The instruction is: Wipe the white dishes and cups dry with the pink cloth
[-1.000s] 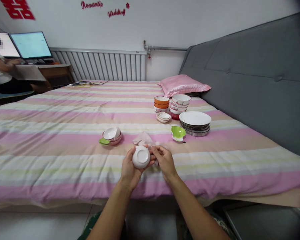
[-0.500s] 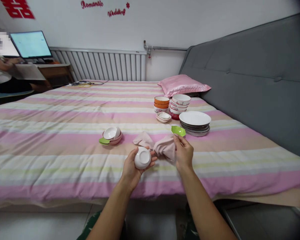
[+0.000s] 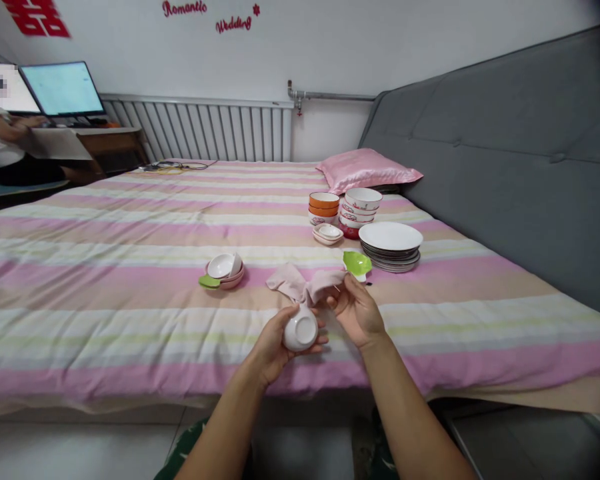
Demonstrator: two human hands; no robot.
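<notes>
The left hand (image 3: 273, 348) grips a small white bowl (image 3: 301, 329), thumb along its near-left side and fingers passing beneath and poking out on the right; I see the bowl's round base turned up toward me. So the bowl sits right in that hand, above the near part of the striped bed (image 3: 130, 320). The right hand (image 3: 361, 313), up and to the right of the bowl and apart from it, pinches one end of a pale pink cloth (image 3: 287, 280) between its fingertips. The cloth narrows just beyond the bowl's far edge; I can't tell whether the two touch there.

Just past the right fingertips I have a green leaf-shaped dish (image 3: 357, 265), with a stack of plates (image 3: 391, 236) beside it. Farther back stand orange bowls (image 3: 323, 210) and white bowls (image 3: 363, 207). Off to the left, well apart from both hands, lies a small group of nested dishes (image 3: 224, 267).
</notes>
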